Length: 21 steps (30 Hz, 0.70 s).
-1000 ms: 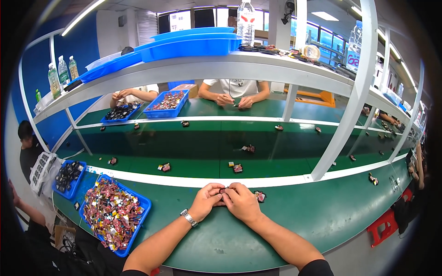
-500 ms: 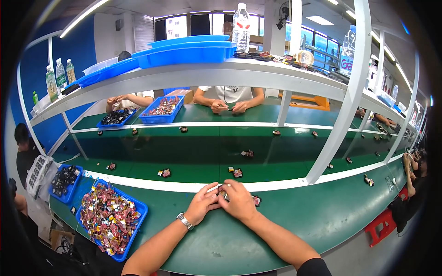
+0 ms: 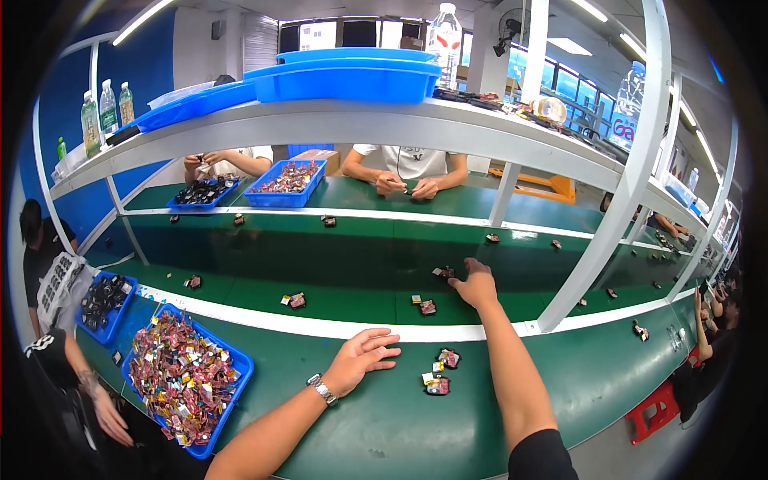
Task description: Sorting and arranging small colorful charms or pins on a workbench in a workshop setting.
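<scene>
My left hand (image 3: 364, 362), with a metal watch on its wrist, lies over the green bench with its fingers stretched out and nothing in them. To its right are two small red and black circuit-board assemblies with white pieces, one assembly (image 3: 450, 358) just beyond the other assembly (image 3: 437, 386). My right hand (image 3: 478, 286) reaches over the white rail onto the green strip, thumb and fingers apart. Close to its thumb sits another small dark assembly (image 3: 443, 273). Nearer the rail rests one more assembly (image 3: 428, 307) with a white piece beside it.
A blue tray (image 3: 244, 364) heaped with red board pieces stands at left, beside a blue tray of black parts (image 3: 120, 316). White posts (image 3: 612, 184) and a shelf (image 3: 344, 120) bearing blue trays rise ahead. Co-workers sit opposite and along both sides.
My hands were together over the bench holding a small assembly. Now they are apart: an additional assembly lies on the bench, and my right hand has moved forward past the rail.
</scene>
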Available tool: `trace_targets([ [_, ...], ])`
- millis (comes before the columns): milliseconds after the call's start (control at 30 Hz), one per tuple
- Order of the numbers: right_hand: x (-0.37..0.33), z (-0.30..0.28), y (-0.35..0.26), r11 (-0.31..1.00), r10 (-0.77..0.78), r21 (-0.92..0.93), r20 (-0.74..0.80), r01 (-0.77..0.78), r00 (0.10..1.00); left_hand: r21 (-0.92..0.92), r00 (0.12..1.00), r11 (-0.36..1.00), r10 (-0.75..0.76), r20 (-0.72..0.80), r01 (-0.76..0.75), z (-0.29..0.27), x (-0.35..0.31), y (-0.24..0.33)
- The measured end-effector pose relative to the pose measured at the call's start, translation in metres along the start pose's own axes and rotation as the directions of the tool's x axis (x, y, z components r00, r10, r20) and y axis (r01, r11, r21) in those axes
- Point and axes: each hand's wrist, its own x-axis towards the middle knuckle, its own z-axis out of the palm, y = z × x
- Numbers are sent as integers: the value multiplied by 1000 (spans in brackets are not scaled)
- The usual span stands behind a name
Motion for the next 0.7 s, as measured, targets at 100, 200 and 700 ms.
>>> trace_targets([
  [100, 18, 17, -2, 1000, 13, -9, 105, -12, 994, 1, 1000, 1000, -19, -15, 19, -2, 1, 0],
  [200, 28, 21, 5, 993, 98, 33, 250, -109, 963, -1, 1000, 1000, -9, -5, 9, -2, 3, -2],
  [700, -130, -91, -99, 667, -668, 667, 339, 332, 662, 93, 964, 983, -175, 202, 159, -10, 0, 1],
])
